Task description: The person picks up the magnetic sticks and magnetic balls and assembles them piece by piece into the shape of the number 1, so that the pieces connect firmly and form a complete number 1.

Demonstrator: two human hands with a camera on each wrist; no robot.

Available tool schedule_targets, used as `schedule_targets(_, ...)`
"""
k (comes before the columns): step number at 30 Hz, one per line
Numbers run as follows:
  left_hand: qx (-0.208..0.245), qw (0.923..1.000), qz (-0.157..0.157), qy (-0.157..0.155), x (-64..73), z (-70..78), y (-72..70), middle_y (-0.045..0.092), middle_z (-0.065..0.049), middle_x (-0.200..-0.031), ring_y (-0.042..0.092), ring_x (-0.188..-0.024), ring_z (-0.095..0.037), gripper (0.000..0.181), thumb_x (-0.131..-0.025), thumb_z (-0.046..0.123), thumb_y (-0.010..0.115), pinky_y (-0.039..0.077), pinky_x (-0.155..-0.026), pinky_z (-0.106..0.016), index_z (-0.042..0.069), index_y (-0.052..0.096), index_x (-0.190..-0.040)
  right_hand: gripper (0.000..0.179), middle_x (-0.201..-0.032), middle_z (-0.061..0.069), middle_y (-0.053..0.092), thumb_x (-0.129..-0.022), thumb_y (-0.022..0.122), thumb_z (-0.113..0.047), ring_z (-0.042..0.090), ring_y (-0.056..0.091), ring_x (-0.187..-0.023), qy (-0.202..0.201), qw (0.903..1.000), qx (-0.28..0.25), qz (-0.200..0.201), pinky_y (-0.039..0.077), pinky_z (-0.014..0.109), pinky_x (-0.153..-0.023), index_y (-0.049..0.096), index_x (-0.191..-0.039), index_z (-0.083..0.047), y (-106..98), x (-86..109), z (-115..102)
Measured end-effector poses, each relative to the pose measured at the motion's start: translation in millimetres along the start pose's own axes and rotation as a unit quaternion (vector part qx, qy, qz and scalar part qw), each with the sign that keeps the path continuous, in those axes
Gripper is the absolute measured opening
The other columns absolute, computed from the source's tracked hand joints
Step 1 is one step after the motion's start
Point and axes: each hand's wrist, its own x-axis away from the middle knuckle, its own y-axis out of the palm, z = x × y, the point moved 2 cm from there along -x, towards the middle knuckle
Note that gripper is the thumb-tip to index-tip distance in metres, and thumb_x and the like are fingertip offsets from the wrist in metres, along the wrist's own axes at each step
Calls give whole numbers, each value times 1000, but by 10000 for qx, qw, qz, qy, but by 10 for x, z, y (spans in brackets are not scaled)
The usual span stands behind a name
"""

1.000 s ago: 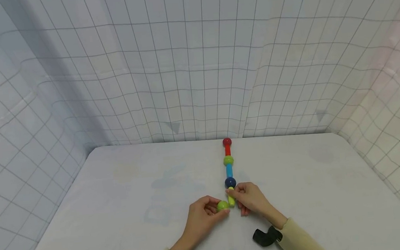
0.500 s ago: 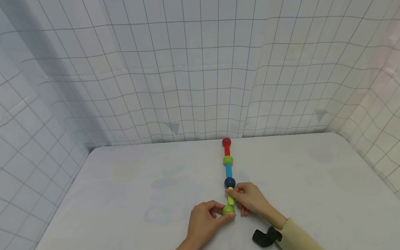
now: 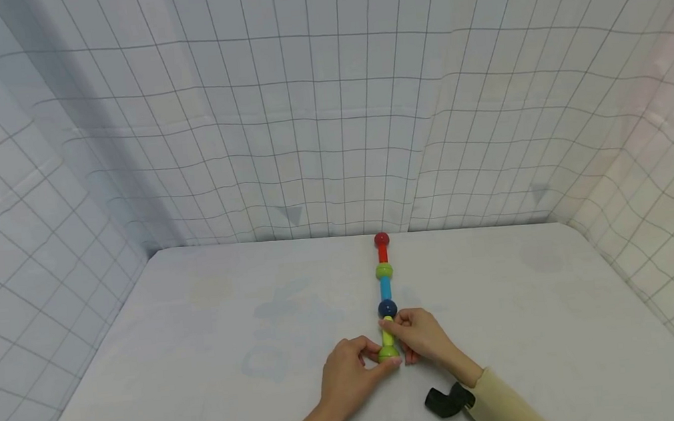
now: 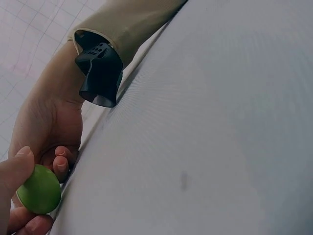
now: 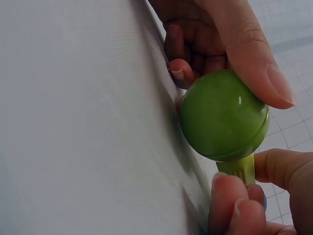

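A chain of toy balls and rods lies on the white table, running toward the body: a red ball [image 3: 382, 239], red rod [image 3: 383, 254], green ball [image 3: 384, 271], blue rod [image 3: 385, 288], dark blue ball [image 3: 387, 308] and yellow-green rod [image 3: 388, 337]. My right hand [image 3: 423, 335] pinches that last rod between thumb and fingers. At its near end, a second green ball [image 5: 222, 115] meets the rod. My left hand [image 3: 351, 375] grips this ball between thumb and fingers; the ball [image 4: 40, 190] also shows in the left wrist view.
The white-covered table [image 3: 205, 356] spreads to both sides of the chain. A white grid-patterned curtain [image 3: 328, 104] closes off the back and sides. A black wrist camera mount [image 3: 448, 401] sits by the right sleeve [image 3: 507, 406].
My left hand has brought the green ball right and nearer to me, from beside the yellow-green rod to its near end, where they now meet in line. My right hand stays on the rod.
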Motion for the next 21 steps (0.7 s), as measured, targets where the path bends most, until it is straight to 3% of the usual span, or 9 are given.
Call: schedule_targets(21, -243, 9988, -38, 424, 27, 24, 12, 58, 18, -74, 40, -64, -2, 36, -73, 55, 75, 34, -52, -18, 22, 66, -85, 41, -44, -2, 47, -90, 64, -40, 9, 48, -33, -71, 9999, -100, -60, 40, 23, -36, 54, -70, -6, -9, 2, 13)
